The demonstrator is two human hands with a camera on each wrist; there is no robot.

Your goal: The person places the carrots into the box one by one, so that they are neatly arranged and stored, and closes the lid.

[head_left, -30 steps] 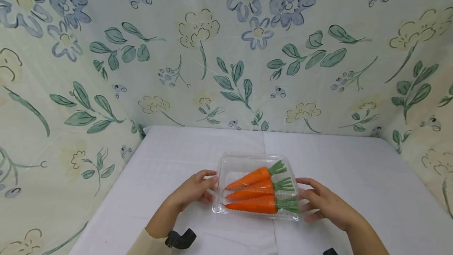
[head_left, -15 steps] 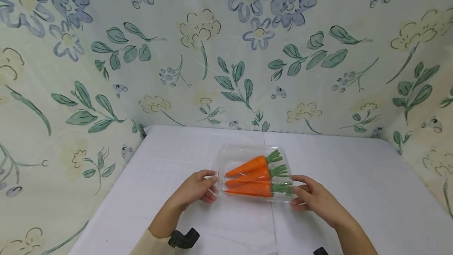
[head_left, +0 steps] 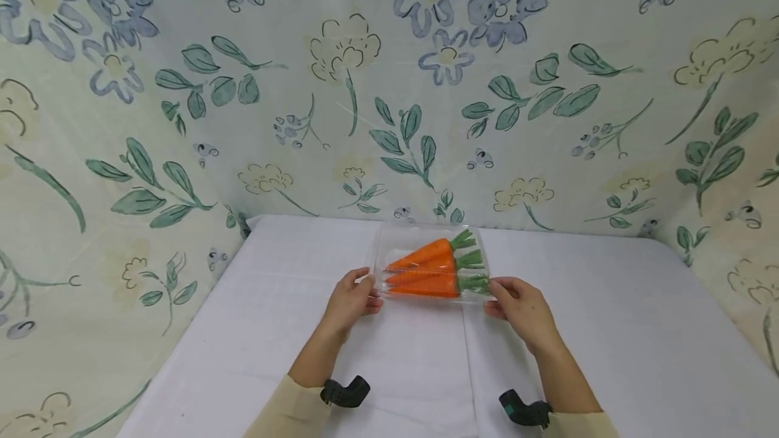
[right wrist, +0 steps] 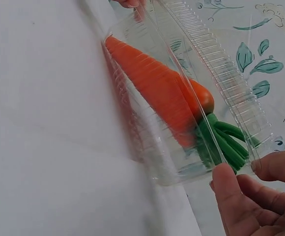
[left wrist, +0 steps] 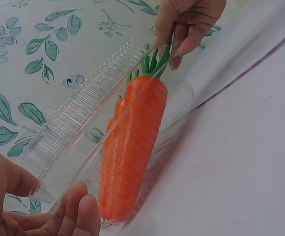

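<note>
A clear plastic food box (head_left: 380, 252) with ribbed walls sits near the far edge of the table. Through it I see three orange carrots (head_left: 426, 269) with green tops pointing right. My left hand (head_left: 353, 299) grips the box's left end; in the left wrist view its thumb and fingers close on the rim near a corner. At the other end, my right hand (head_left: 525, 309) pinches the rim beside the green tops (right wrist: 226, 142), as the right wrist view shows. Whether the base touches the table cannot be told.
A white cloth covers the table (head_left: 292, 249), with a seam running from front to back. Floral fabric (head_left: 341, 120) hangs behind the table and on both sides. Black curved pieces (head_left: 345, 392) are worn on both wrists.
The box with the carrots has moved away from me toward the table's back edge. Both hands have travelled forward with it, and the right hand has moved inward onto its rim.
</note>
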